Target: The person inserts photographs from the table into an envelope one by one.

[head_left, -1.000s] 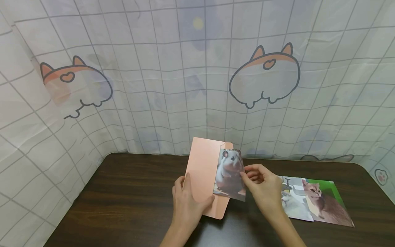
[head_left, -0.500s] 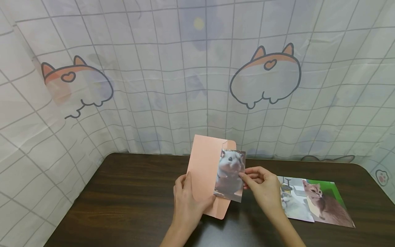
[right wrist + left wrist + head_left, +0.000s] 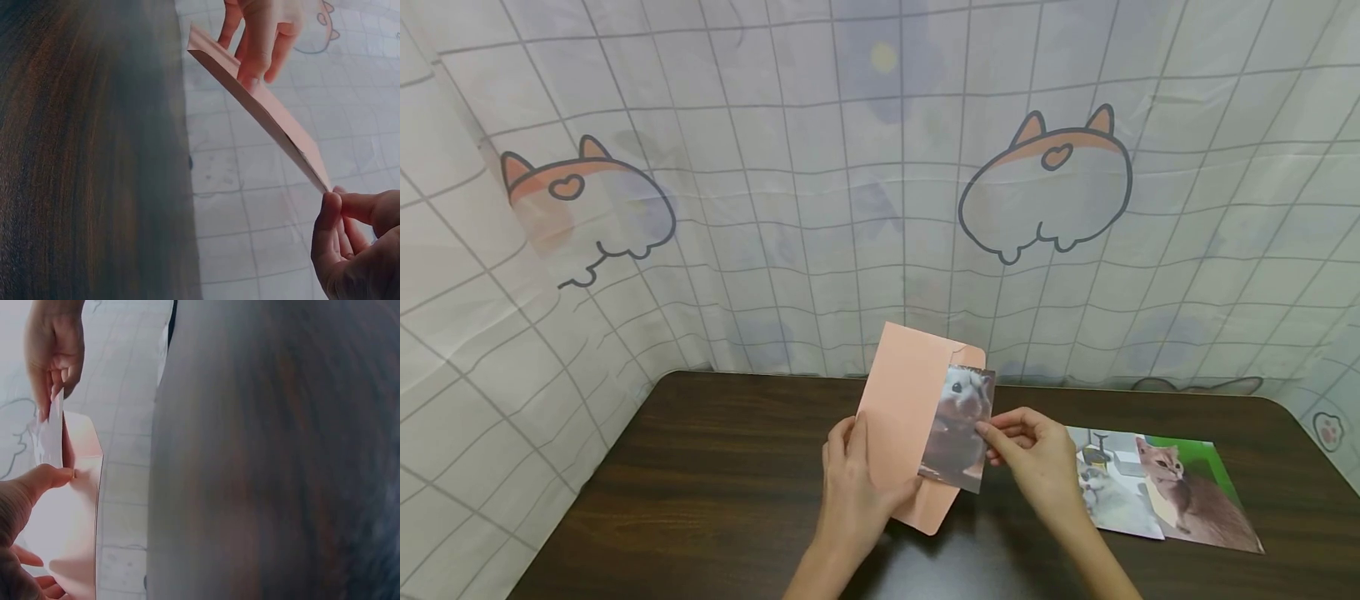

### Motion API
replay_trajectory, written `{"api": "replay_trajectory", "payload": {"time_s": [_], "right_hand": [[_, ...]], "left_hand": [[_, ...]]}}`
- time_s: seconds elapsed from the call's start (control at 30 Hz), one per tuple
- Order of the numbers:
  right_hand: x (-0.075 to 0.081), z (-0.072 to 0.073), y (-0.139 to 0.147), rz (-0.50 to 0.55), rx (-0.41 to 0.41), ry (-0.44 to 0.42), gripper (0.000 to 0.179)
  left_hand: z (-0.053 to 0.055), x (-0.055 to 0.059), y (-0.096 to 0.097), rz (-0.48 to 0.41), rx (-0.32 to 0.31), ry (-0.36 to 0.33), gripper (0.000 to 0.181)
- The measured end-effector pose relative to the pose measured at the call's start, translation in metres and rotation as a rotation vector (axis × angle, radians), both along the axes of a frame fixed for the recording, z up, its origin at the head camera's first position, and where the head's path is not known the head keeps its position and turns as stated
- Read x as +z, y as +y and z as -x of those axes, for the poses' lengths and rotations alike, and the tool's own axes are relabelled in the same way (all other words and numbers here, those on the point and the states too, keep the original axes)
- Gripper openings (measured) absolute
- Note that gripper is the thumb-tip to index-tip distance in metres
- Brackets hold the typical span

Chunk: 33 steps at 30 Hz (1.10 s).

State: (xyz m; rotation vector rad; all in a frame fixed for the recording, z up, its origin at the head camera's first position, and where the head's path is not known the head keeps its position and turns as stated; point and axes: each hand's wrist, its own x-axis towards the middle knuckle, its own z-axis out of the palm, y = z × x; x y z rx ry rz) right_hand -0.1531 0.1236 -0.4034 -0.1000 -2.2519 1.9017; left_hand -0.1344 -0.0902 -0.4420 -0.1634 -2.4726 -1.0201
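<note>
A pink envelope (image 3: 901,408), its flap side open toward the right, is gripped by my left hand (image 3: 853,479) with the thumb across its lower front. My right hand (image 3: 1030,450) pinches the right edge of a glossy hamster photo (image 3: 958,429) between thumb and fingers. The photo's left part is hidden inside the envelope's opening. In the left wrist view the photo (image 3: 50,434) enters the envelope (image 3: 81,519) near the left thumb. From the right wrist view, the envelope (image 3: 269,115) is seen nearly edge-on, tilted, with the right fingertips at its lower end.
On the dark wooden table (image 3: 700,483), a white animal photo (image 3: 1120,496) overlaps a cat photo (image 3: 1202,500) to the right of my right hand. A white grid-patterned curtain (image 3: 820,208) with cartoon corgi prints hangs behind the table.
My right hand has moved left, sliding the hamster photo further into the envelope, so less of it shows. The envelope's top has tilted slightly to the right in my left hand.
</note>
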Motion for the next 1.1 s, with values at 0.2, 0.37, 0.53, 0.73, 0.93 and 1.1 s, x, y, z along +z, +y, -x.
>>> {"api": "replay_trajectory", "payload": {"time_s": [0.2,0.37,0.53,0.73,0.93,1.1], "right_hand": [[0.0011,-0.0009,0.0002,-0.016,0.047,-0.011,0.013],[0.0021,-0.0023,-0.0014,-0.027,0.054,-0.032,0.014],[0.0028,-0.0036,-0.0035,-0.039,0.043,-0.039,0.013],[0.0016,-0.0051,-0.0039,-0.051,0.033,-0.044,0.014],[0.0010,-0.0050,-0.0050,-0.043,0.018,-0.044,0.014],[0.0013,-0.0051,-0.0064,-0.083,-0.005,-0.053,0.012]], "left_hand": [[0.0024,-0.0012,-0.0058,0.030,-0.014,0.031,0.096],[0.0036,-0.0023,-0.0085,0.046,-0.023,0.044,0.097],[0.0036,-0.0036,-0.0085,0.048,-0.027,0.033,0.096],[0.0025,-0.0049,-0.0061,0.094,-0.015,0.092,0.098],[0.0012,-0.0042,-0.0042,0.100,-0.016,0.111,0.099],[0.0004,-0.0039,-0.0031,0.159,0.000,0.175,0.101]]}}
